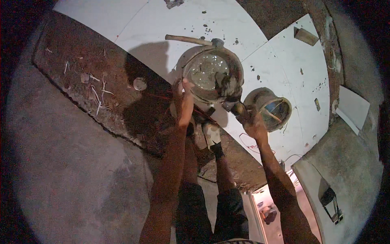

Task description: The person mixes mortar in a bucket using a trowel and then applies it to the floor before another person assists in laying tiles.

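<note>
A round bucket (pixel 239 67) of wet grey mix (pixel 207 71) stands in front of me, its rim and walls smeared. My left hand (pixel 185 95) grips its near left rim, with the thumb up at the edge and the other fingers partly hidden. My right hand (pixel 254 124) is closed around a short dark tool (pixel 237 107) at the bucket's near right rim. Shadow and smears hide the tool's exact kind. Just beyond that hand, a second bucket (pixel 289 109) leans with a wooden stick or handle (pixel 271 115) inside it.
A hammer-like tool with a wooden handle (pixel 185 39) lies behind the bucket. White boards (pixel 292 69) spotted with dark crumbs cover the ground. Brown soil (pixel 81 53) with white scraps lies left. My shoe (pixel 212 134) is close below the bucket. A block (pixel 306 36) rests far right.
</note>
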Tool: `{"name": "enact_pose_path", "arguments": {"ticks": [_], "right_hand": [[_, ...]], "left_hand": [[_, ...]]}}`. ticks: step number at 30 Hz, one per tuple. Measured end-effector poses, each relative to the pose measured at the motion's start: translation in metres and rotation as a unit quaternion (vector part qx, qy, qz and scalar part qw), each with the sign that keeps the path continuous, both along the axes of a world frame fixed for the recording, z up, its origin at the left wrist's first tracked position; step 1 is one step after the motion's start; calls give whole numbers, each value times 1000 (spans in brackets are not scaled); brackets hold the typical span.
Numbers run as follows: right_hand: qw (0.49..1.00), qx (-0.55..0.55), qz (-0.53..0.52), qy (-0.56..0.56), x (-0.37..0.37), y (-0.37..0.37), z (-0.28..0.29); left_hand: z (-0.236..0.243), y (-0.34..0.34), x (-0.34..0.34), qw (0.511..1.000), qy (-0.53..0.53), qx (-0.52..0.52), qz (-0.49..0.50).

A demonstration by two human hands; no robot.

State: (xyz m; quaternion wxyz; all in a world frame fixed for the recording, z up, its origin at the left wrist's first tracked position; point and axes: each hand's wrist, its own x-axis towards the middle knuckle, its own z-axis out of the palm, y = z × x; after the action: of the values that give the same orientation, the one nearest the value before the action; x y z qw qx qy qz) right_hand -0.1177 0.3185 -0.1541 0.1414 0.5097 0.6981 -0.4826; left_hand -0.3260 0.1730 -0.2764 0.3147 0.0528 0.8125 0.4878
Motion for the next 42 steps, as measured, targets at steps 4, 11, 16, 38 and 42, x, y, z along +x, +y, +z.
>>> {"name": "enact_pose_path", "arguments": {"ticks": [4, 11, 16, 38, 42], "right_hand": [[973, 203, 93, 51, -58, -16, 50], [955, 247, 165, -16, -56, -9, -6], [913, 300, 253, -115, -78, 7, -20], [971, 146, -135, -134, 264, -103, 82], [957, 72, -175, -220, 327, -165, 131]], "left_hand": [[18, -4, -2, 999, -36, 5, 13], [30, 9, -11, 994, -88, 63, 22], [93, 51, 0, 978, -143, 58, -138], [182, 106, -189, 963, -210, 164, 33], [140, 118, -240, 962, -244, 101, 71]]}}
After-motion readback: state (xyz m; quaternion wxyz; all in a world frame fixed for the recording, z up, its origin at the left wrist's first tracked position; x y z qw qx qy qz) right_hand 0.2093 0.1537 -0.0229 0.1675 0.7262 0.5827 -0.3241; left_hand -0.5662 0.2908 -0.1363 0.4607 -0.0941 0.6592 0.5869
